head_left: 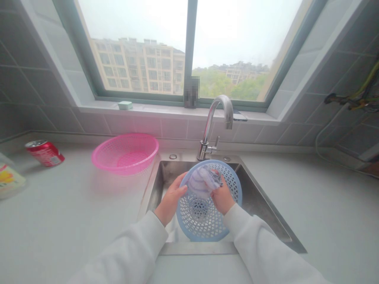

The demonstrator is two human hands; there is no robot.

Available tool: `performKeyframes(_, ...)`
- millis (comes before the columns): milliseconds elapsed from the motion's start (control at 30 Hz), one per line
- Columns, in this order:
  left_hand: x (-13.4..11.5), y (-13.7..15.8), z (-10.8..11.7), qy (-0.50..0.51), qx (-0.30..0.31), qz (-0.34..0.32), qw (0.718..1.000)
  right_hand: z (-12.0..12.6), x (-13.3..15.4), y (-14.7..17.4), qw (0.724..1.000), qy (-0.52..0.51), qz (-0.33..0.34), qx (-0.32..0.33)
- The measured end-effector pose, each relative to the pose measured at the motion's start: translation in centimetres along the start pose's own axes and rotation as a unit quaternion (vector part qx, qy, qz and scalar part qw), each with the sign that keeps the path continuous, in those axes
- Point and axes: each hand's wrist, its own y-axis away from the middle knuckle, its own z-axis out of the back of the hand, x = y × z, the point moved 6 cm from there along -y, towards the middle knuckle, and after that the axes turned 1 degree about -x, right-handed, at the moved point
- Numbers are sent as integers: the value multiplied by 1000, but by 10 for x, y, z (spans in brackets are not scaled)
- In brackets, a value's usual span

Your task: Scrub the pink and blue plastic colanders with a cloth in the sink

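Observation:
A round blue plastic colander (207, 227) with a pierced wall is held tilted over the sink, its inside facing me. My left hand (173, 195) grips its left rim, thumb on the inner side and the other fingers mostly out of sight behind. In my right hand (222, 195) is a bunched pale cloth (201, 181) with grey-purple stripes, pressed against the upper inside of the colander. Part of the cloth pokes out above the right fingers.
The steel sink (260, 205) lies under the colander, with a chrome faucet (207, 134) behind it. A pink basket (126, 156) stands left on the counter, near a red can (45, 153) and a partly visible bottle (10, 179). A phone (239, 116) rests on the windowsill.

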Motion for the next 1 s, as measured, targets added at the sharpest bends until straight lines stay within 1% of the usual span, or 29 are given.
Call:
performKeyframes(33,0,0,0,-2,1,-1,1000,-2,0,2,1000,8,-11,7)
performKeyframes(67,0,0,0,-4,1,-2,1000,-7,-1,4,999,20,-22,30)
performKeyframes(167,3,-1,5,-11,-8,5,1000,-31,0,17,983,72,-36,163)
performKeyframes(200,5,-2,7,-13,-13,8,1000,-38,1,20,976,83,-33,198)
performKeyframes(233,7,-2,9,-15,-17,10,1000,-41,2,23,973,86,-31,212)
performKeyframes(267,9,-3,11,-17,-18,13,1000,-41,3,23,975,79,-32,205)
performKeyframes(300,10,-4,13,-22,-18,14,999,-39,4,22,981,64,-37,180)
performKeyframes(367,13,-4,16,-41,-20,8,999,-31,5,17,992,13,-50,114)
performKeyframes(433,13,-5,17,-71,-22,4,997,-23,4,11,995,-49,-65,62)
performKeyframes(500,14,-4,15,-91,-11,9,996,-19,1,7,990,-104,-84,39)
performKeyframes(600,13,-3,10,-104,13,12,994,-20,-2,5,983,-142,-106,44)
performKeyframes(667,11,-2,9,-106,11,-4,994,-24,0,7,985,-123,-99,69)
performKeyframes(733,10,-3,10,-86,5,-14,996,-31,4,13,988,-68,-88,111)
performKeyframes(833,12,-5,11,-33,5,0,999,-41,7,22,982,18,-79,173)
performKeyframes(867,12,-5,11,-25,4,5,1000,-41,7,23,980,36,-76,179)
performKeyframes(900,11,-6,11,-25,3,6,1000,-39,7,22,982,45,-70,168)
performKeyframes(1000,7,-5,11,-46,-2,-3,999,-21,6,11,996,31,-46,66)
